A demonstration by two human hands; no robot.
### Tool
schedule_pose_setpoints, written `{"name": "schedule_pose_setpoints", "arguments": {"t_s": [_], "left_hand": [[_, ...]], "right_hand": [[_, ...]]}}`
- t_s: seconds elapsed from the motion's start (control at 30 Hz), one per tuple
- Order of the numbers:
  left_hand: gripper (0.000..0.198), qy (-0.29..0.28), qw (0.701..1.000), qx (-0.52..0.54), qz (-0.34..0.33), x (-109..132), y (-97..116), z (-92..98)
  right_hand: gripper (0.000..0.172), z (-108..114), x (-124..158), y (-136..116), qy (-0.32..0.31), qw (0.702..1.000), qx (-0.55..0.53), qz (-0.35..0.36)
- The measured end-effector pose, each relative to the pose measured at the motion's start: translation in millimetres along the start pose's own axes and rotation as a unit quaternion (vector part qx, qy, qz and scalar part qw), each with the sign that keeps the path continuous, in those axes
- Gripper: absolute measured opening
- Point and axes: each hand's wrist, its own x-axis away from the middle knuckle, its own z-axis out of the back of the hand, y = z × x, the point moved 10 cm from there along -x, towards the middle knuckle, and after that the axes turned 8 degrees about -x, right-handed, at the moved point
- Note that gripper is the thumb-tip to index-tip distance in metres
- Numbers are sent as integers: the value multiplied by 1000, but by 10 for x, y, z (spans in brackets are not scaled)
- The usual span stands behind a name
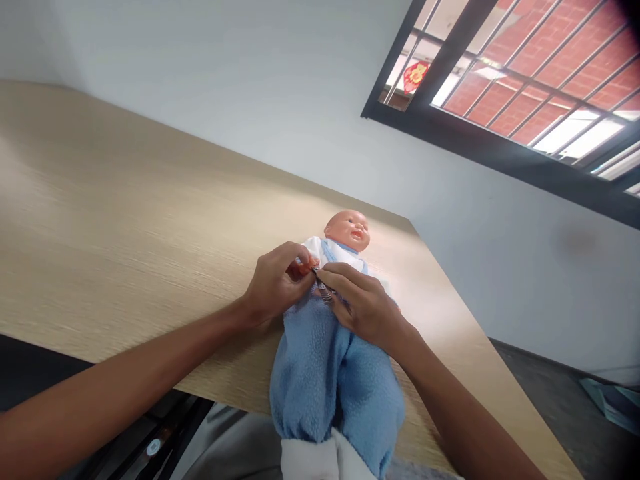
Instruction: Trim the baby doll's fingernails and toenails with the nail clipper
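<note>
Both hands pinch shut at the baby doll's waist: left hand at 9 o'clock, right hand at 3 o'clock, gripping the blue fleece pants. The doll lies face-up on the desk; its feet are cut off below, and whatever the fingertips hold is unclear.

Readable text: none that I can make out anywhere in view.
Red ornament: hangs behind the window bars, far up and to the right of my grip; it bears a yellow mark, too small and blurred to read as a character.
Doll's clothing: plain blue fleece just below my grip, no label or brand showing.
Tabletop: bare wood grain to the left of my grip, nothing printed on it.
Round disc: low and left of my grip, under the tabletop edge; its marking is unreadable.
</note>
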Motion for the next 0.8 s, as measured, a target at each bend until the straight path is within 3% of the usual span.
{"name": "schedule_pose_setpoints", "arguments": {"t_s": [0.23, 0.4, 0.53, 0.63, 0.8], "left_hand": [[16, -4, 1000, 4, -2, 1, -2, -2], [16, -14, 1000, 8, -4, -6, 5, -2], [15, -16, 1000, 13, 4, -5, -14, -9], [16, -21, 999, 23, 7, 0, -24, -26], [21, -29, 999, 35, 15, 7, -55, -45]], "right_hand": [[21, 14, -35, -104, 6, 997, 64, 37], [23, -76, -58, -83, -30, 993, 112, 10], [19, -27, -23, -35, 0, 998, 64, 7], [26, 40, 19, 35, 38, 999, 3, -2], [30, 14, 36, 64, 33, 998, -44, -9]]}}
